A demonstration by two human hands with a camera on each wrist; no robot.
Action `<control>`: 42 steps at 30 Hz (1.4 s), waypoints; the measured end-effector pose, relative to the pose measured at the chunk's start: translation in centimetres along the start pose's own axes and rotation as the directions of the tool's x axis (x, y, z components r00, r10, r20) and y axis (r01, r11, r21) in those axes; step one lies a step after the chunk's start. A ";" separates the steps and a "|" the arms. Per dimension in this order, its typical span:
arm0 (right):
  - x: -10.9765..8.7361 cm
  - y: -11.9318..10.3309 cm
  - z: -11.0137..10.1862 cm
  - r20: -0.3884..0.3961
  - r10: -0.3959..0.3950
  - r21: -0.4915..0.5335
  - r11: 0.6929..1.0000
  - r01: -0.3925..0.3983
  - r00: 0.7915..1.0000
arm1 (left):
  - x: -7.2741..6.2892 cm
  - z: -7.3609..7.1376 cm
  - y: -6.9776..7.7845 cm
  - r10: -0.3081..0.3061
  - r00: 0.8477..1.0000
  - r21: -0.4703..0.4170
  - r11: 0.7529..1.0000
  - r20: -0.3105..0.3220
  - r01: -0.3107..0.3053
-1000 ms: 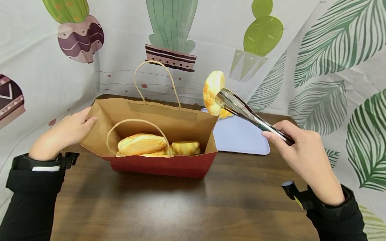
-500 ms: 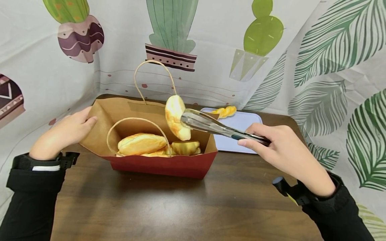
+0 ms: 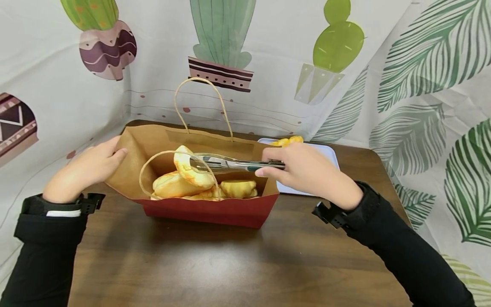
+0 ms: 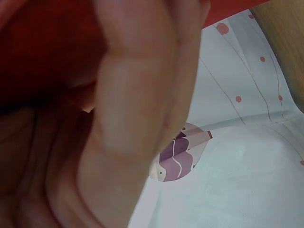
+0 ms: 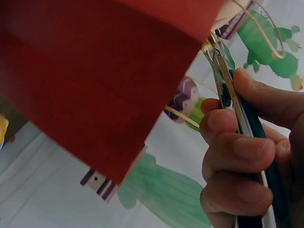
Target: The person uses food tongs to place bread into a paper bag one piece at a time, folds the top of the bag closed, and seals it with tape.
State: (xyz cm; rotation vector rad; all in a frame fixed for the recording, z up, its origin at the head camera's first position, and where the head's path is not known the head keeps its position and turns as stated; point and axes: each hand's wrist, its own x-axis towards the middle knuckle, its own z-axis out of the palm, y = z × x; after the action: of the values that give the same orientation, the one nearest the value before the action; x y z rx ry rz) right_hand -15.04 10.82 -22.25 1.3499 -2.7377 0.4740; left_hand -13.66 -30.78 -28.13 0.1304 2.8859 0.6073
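A red paper bag (image 3: 209, 213) with a brown inside and two cord handles stands on the table, its mouth facing up. My left hand (image 3: 86, 168) pinches the bag's left edge between thumb and fingers. In my right hand (image 3: 303, 168) are metal tongs (image 3: 226, 164), gripped near their handle end; the right wrist view shows the fingers curled round the tongs (image 5: 242, 114). The tongs' tips clasp a pale golden bread roll (image 3: 186, 164) inside the bag's mouth, above a longer bread roll (image 3: 170, 185). A yellow-brown bun (image 3: 238, 188) lies to its right in the bag.
Behind the bag's right side lies a pale lavender tray (image 3: 326, 153), partly covered by my right hand, with a twisted yellow bread (image 3: 287, 141) at its back. A cloth printed with cacti and leaves (image 3: 276, 51) hangs behind the brown wooden table (image 3: 230, 264).
My right hand has swung left from over the tray, carrying the roll in the tongs across and down into the bag's mouth. My left hand keeps its grip on the bag's edge.
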 end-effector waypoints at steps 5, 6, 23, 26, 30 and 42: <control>1.4 0.1 0.3 0.081 -0.013 0.113 0.994 0.003 0.997 | 0.0 0.0 0.3 -0.003 1.000 0.001 1.000 0.010 0.003; 1.5 0.2 0.4 0.094 -0.015 0.135 0.991 0.003 0.995 | 0.0 0.0 0.3 -0.003 1.000 0.002 1.000 0.010 0.003; -0.2 0.0 -3.1 0.180 0.248 -0.122 0.966 -0.229 0.952 | 0.2 -0.1 0.1 -0.002 1.000 -0.004 1.000 0.008 0.002; -0.5 -0.1 -3.1 0.127 0.272 -0.211 0.947 -0.242 0.954 | 0.2 0.1 -0.1 0.000 1.000 -0.010 1.000 0.006 0.000; -0.9 -0.2 -3.1 0.056 0.280 -0.327 0.912 -0.247 0.958 | 0.2 0.3 -0.2 0.000 1.000 -0.010 1.000 0.008 0.000; -2.2 -0.1 -4.7 -0.037 0.306 -0.317 0.899 -0.301 0.951 | 0.2 0.4 -0.3 -0.001 1.000 -0.016 1.000 -0.009 0.001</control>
State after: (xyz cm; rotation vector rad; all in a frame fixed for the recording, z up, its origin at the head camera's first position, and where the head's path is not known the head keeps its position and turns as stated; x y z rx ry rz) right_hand -14.04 13.90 -18.12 0.8579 -2.8843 0.0217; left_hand -13.81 -30.88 -28.61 0.1244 2.8891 0.6325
